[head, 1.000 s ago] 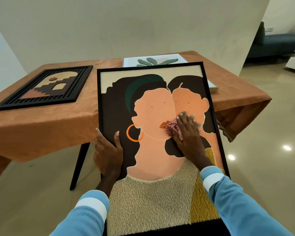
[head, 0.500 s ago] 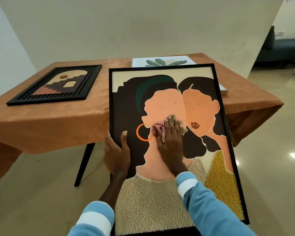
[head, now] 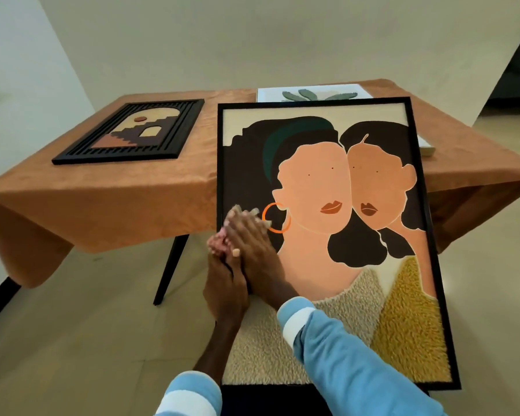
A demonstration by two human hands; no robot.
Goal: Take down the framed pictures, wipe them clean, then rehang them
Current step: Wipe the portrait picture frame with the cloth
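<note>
Large portrait frame (head: 327,235) leans on table (head: 102,199) edge. Left hand (head: 225,291) clamps frame's 9 o'clock edge; right hand (head: 252,244), fingers flat together, presses pink cloth (head: 218,244). Likely stiff, slippery-faced, fragile; grip by edges.

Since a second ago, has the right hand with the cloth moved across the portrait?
Yes. The right hand and pink cloth slid left across the large portrait, from the painted lips past the orange earring to the frame's left edge.
</note>
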